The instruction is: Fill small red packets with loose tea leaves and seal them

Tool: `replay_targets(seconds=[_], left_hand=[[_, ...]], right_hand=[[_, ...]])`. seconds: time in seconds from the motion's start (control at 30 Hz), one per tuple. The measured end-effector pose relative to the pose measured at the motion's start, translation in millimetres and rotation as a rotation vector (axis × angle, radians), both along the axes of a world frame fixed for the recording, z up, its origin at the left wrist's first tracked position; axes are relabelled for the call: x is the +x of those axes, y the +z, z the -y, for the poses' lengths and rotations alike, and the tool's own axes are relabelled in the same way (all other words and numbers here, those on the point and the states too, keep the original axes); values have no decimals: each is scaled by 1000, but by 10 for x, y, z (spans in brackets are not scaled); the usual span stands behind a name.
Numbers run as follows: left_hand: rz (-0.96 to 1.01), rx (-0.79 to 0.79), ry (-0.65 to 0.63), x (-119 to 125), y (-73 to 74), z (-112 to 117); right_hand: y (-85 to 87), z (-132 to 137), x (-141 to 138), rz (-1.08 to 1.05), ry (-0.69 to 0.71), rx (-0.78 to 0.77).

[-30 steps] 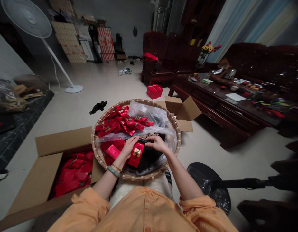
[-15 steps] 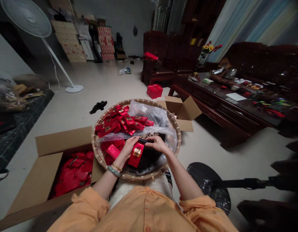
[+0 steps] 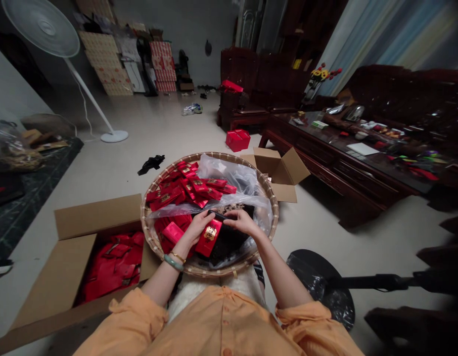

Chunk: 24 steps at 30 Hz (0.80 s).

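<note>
A round woven basket tray (image 3: 152, 236) rests on my lap. In it lie a pile of small red packets (image 3: 188, 187), a clear plastic bag (image 3: 236, 180) and a dark heap of loose tea (image 3: 229, 242). My left hand (image 3: 197, 228) is closed on a red packet with a gold label (image 3: 208, 238), holding it by its left side over the dark heap. My right hand (image 3: 242, 221) pinches the packet's top edge, fingers curled at its mouth. More red packets (image 3: 173, 231) lie just left of my left hand.
An open cardboard box (image 3: 84, 217) full of red bags stands on the floor at my left. A smaller open box (image 3: 279, 170) sits beyond the tray. A long dark wooden table (image 3: 347, 158) runs along the right. A standing fan (image 3: 47, 29) is at far left; a black bag (image 3: 321, 282) lies lower right.
Almost nothing has moved. Both hands stay on the red packet, whose top has shifted very slightly upward under my right fingers.
</note>
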<state>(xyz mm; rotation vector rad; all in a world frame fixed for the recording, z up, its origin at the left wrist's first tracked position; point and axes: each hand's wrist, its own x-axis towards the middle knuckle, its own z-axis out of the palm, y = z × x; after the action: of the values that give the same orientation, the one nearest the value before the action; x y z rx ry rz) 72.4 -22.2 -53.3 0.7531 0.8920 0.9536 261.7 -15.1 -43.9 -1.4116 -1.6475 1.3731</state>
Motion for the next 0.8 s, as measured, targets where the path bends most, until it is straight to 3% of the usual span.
replay_targets(seconds=[0.13, 0.33, 0.6, 0.7, 0.8], left_hand=[[-45, 18, -54, -47, -59, -6], [-71, 12, 35, -83, -108, -31], [-116, 59, 207, -15, -93, -34], [-143, 63, 182, 29, -109, -18], [-181, 106, 161, 62, -119, -3]], right_hand=[[-8, 45, 46, -96, -37, -128], [-140, 47, 296, -127, -62, -106], [-512, 36, 579, 481, -87, 83], [-430, 47, 428, 469, -129, 145], [-257, 25, 133, 199, -177, 255]])
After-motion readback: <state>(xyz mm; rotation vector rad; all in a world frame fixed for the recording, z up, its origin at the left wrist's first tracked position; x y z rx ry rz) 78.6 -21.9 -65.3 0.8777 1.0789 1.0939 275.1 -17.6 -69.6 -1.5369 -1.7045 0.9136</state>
